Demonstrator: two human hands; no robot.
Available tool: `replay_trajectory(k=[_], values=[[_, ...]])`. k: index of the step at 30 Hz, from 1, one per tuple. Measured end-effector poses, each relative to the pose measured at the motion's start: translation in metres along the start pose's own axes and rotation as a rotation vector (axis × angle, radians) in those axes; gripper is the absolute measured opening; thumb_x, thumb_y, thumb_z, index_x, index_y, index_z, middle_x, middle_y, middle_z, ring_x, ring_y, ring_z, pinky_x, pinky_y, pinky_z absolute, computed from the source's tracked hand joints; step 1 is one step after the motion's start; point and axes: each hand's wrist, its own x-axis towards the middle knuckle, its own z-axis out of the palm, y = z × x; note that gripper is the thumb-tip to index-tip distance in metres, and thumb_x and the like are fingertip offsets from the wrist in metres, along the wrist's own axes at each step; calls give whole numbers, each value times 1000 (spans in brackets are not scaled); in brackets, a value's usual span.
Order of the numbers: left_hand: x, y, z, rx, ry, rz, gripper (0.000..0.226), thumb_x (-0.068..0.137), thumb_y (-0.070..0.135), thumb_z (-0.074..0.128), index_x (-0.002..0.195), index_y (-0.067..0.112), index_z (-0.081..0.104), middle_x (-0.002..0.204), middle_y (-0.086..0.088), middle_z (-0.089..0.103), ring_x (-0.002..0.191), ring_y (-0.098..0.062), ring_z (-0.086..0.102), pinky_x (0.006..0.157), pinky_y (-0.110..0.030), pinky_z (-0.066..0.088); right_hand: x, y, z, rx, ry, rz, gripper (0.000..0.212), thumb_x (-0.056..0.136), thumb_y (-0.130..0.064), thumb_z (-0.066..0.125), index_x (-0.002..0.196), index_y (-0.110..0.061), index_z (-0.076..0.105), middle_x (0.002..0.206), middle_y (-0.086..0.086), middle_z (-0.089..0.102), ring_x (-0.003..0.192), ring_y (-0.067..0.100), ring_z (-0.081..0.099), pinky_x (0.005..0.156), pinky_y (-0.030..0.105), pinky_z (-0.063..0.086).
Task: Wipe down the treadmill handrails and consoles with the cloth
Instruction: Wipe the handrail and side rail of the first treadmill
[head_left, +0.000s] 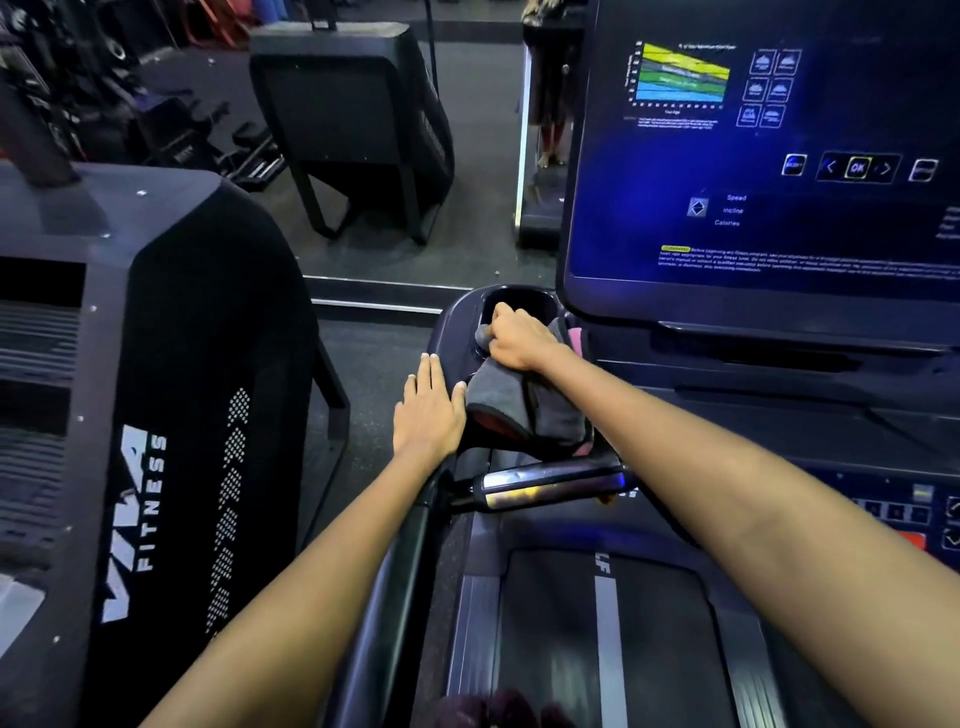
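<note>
Up at the left corner of the treadmill console (769, 156), the right hand (519, 340) grips a grey cloth (511, 405) and pushes a bunched end of it into the cup holder (514, 301); nothing else can be made out in that dark well. The rest of the cloth drapes back over the console's side tray. The left hand (428, 410) lies flat, fingers straight, on the tray's left edge, touching the cloth, above the handrail (410, 545).
</note>
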Motion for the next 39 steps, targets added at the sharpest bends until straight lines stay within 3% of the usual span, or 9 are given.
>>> replay_trajectory(k=[2,5,7,12,15,20,26,32,39], values=[[1,-1,0,11,-9,5,60,102,38,23,151,9,6,160,-4,4,143,-28,16,110,-46,28,6,-1,-5,-29,-16,13,11,93,-10,42,95,-10,53,130,21,44,119,38,44,94,41,36],[1,-1,-1,-4,-24,4,58,102,35,22,151,11,4,160,-2,2,144,-26,14,111,-45,27,19,-2,-6,-90,-39,42,33,94,-14,41,123,-3,52,135,18,41,122,39,42,97,42,35],[1,-2,-1,-18,-27,8,57,102,35,22,151,11,3,160,-2,2,144,-26,13,111,-45,26,23,-3,-2,-116,-43,54,35,92,-18,43,124,-10,54,132,16,44,119,40,43,97,41,35],[5,-6,2,-80,-12,27,57,102,34,27,151,10,9,159,-4,6,144,-27,14,111,-45,26,0,6,19,-323,59,59,54,81,-51,55,122,-16,52,128,10,54,117,36,43,97,42,31],[10,-6,1,-95,15,29,54,100,30,34,147,7,21,156,-10,18,140,-31,24,110,-47,26,-17,12,33,-456,149,9,44,89,-44,43,122,-16,54,128,4,55,114,33,42,95,41,30],[33,3,-12,-33,103,31,31,98,26,41,116,1,44,125,-20,45,115,-39,46,96,-45,33,-2,13,27,-344,121,0,37,94,-34,38,120,-13,56,130,8,54,115,33,41,96,44,31],[68,5,-6,-109,-10,81,51,102,30,34,146,6,25,156,-12,17,140,-30,25,110,-48,25,20,10,7,-185,-6,104,34,94,-27,37,118,-16,58,126,15,57,121,37,39,99,44,31],[84,8,-12,-56,-148,63,63,100,23,40,152,18,5,160,-4,-1,145,-27,10,112,-53,21,42,4,-4,-172,-157,215,39,97,-29,36,129,-13,53,138,15,48,131,38,34,108,47,23],[80,13,-4,-32,-38,19,53,102,26,27,151,20,9,159,-4,5,142,-28,20,110,-51,24,75,3,2,-213,-187,297,37,96,-21,41,129,-10,54,137,12,51,129,34,42,108,50,24]])
